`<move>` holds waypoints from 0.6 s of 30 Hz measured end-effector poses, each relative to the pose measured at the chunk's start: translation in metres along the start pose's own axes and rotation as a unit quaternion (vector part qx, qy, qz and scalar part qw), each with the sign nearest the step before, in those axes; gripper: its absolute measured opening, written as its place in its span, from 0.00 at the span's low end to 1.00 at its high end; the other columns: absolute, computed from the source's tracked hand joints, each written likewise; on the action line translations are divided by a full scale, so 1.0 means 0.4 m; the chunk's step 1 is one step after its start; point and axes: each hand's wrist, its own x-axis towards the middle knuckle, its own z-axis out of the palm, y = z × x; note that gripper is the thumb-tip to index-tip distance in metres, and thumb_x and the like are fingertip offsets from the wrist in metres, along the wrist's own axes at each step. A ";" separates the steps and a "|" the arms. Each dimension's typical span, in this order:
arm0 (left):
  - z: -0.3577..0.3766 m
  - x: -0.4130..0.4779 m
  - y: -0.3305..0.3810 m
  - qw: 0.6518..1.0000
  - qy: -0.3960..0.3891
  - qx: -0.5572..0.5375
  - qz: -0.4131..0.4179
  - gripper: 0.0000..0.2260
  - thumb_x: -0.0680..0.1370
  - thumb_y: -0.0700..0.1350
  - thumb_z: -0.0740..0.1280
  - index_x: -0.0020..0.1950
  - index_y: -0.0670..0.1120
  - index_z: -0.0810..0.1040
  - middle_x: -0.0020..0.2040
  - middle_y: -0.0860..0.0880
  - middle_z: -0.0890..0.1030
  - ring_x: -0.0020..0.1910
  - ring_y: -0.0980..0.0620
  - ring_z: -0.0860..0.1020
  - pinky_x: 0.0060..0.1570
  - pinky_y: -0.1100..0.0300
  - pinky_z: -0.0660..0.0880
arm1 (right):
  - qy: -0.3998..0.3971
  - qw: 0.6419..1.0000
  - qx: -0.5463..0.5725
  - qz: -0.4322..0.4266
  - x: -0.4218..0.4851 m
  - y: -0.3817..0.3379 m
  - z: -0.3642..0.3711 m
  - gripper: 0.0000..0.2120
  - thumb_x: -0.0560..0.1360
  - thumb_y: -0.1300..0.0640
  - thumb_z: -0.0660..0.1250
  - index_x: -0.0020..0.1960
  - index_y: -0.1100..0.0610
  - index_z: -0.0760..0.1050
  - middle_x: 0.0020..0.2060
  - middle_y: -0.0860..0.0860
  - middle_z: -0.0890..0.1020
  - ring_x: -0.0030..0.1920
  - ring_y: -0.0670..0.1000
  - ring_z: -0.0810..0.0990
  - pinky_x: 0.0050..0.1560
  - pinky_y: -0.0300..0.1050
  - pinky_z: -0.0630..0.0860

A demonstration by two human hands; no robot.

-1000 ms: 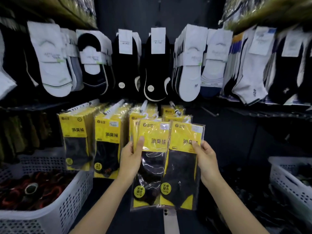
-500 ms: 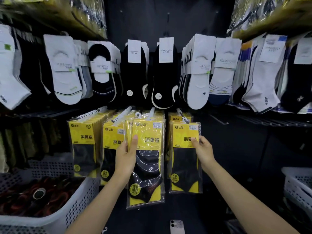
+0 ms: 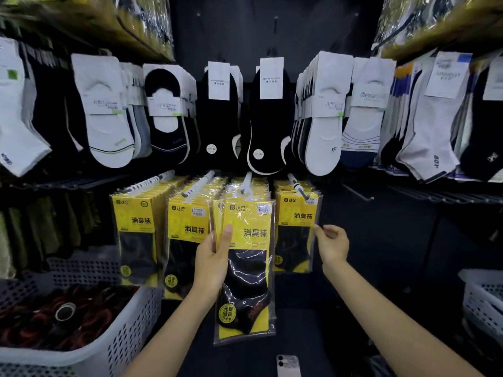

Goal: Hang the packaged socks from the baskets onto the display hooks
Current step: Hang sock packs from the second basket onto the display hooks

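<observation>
A black back panel (image 3: 272, 36) is flanked by upper shelves (image 3: 449, 31) stacked with wrapped stock (image 3: 408, 17). Carded white and black socks (image 3: 324, 118) are hung in rows across it. The floor (image 3: 353, 308) is dimly lit.

Held pack (image 3: 246, 268): yellow card, black lettering, black sock under clear glossy film, round yellow sticker low down. Hung packs (image 3: 136, 227): likewise yellow and black. Upper row: white socks (image 3: 107, 123) with thin dark stripe, black socks (image 3: 268, 126) edged white, white labels. Left basket (image 3: 130, 322): white, perforated, contents red and black; right basket (image 3: 481, 295): white
</observation>
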 end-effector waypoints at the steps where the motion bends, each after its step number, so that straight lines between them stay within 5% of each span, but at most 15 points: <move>1: 0.007 -0.004 -0.004 1.000 -0.003 -0.005 0.003 0.14 0.78 0.55 0.62 0.33 0.54 0.67 0.20 0.58 0.66 0.21 0.62 0.65 0.25 0.74 0.63 | -0.051 0.999 0.018 -0.004 -0.033 -0.003 -0.005 0.10 0.77 0.55 0.68 0.55 0.58 0.75 0.52 0.53 0.80 0.51 0.51 0.79 0.50 0.43 0.76; 4: 0.038 -0.018 -0.009 1.000 -0.015 -0.019 -0.009 0.13 0.76 0.57 0.62 0.40 0.50 0.75 0.26 0.60 0.73 0.26 0.64 0.70 0.30 0.75 0.67 | -0.220 0.975 0.035 -0.019 -0.142 -0.019 -0.021 0.11 0.78 0.50 0.63 0.54 0.55 0.78 0.45 0.50 0.84 0.44 0.47 0.82 0.41 0.36 0.79; 6: 0.062 -0.027 -0.012 0.999 -0.025 -0.035 -0.023 0.13 0.74 0.57 0.65 0.51 0.50 0.80 0.40 0.58 0.82 0.39 0.63 0.79 0.41 0.72 0.73 | -0.256 0.965 0.020 -0.051 -0.192 -0.023 -0.029 0.12 0.76 0.49 0.66 0.50 0.56 0.81 0.38 0.48 0.84 0.38 0.46 0.81 0.40 0.37 0.78; 9: 0.092 -0.043 -0.008 0.998 -0.026 -0.047 -0.026 0.11 0.72 0.54 0.70 0.53 0.54 0.79 0.48 0.56 0.83 0.48 0.61 0.81 0.49 0.67 0.76 | -0.241 0.968 0.037 -0.065 -0.214 -0.025 -0.041 0.12 0.75 0.51 0.69 0.49 0.61 0.80 0.38 0.51 0.82 0.38 0.51 0.79 0.40 0.42 0.75; 13: 0.093 -0.044 -0.003 0.999 -0.035 -0.029 -0.020 0.12 0.76 0.55 0.64 0.57 0.53 0.78 0.42 0.58 0.80 0.38 0.61 0.79 0.37 0.73 0.71 | -0.213 0.974 0.080 -0.009 -0.186 -0.019 -0.071 0.08 0.78 0.54 0.65 0.54 0.55 0.79 0.51 0.54 0.85 0.55 0.55 0.82 0.62 0.55 0.75; 18: 0.050 -0.011 -0.019 0.999 -0.024 0.011 -0.031 0.15 0.79 0.55 0.61 0.57 0.47 0.78 0.33 0.59 0.74 0.31 0.64 0.72 0.33 0.73 0.68 | -0.109 0.992 0.056 -0.009 -0.103 -0.029 -0.113 0.09 0.80 0.55 0.61 0.50 0.56 0.78 0.52 0.56 0.83 0.56 0.56 0.80 0.65 0.58 0.72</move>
